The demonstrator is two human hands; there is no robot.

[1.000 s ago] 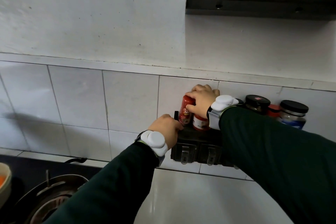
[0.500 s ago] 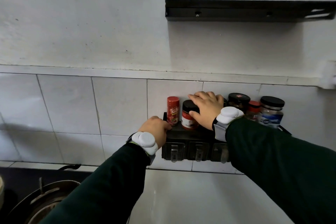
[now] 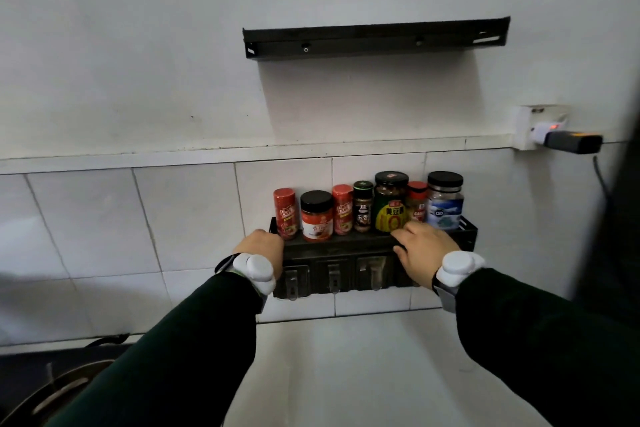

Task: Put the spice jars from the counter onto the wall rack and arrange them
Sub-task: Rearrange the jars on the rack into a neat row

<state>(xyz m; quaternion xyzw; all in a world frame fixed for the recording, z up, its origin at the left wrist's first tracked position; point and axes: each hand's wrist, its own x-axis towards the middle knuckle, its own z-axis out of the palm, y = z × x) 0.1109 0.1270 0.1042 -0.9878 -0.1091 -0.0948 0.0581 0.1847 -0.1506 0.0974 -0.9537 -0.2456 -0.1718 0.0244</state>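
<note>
Dark-sleeved arms end at the rack [image 3: 346, 243]: left hand [image 3: 261, 244] curled on its left front corner, prob. steadying, grip unclear; right hand [image 3: 420, 246] flat, fingers loose, on the front lip, holding nothing. Seven spice jars [image 3: 367, 208] stand upright, long axes vertical, labels outward, in one row w/ counter [image 3: 346, 374] below bare.

Seven spice jars lined up upright on the black wall rack [image 3: 468, 236]

From the left grip [image 3: 260, 247] across to the right grip [image 3: 423, 246]: tall red shaker [image 3: 285, 213], squat black-lidded jar with a red label [image 3: 316, 216], second red shaker [image 3: 342, 209], slim dark bottle [image 3: 363, 211], big jar with a yellow label [image 3: 390, 202], small red-capped jar [image 3: 416, 202] half hidden, and a clear jar with a blue label [image 3: 445, 199]. All packed side by side, just above both grips.
</note>
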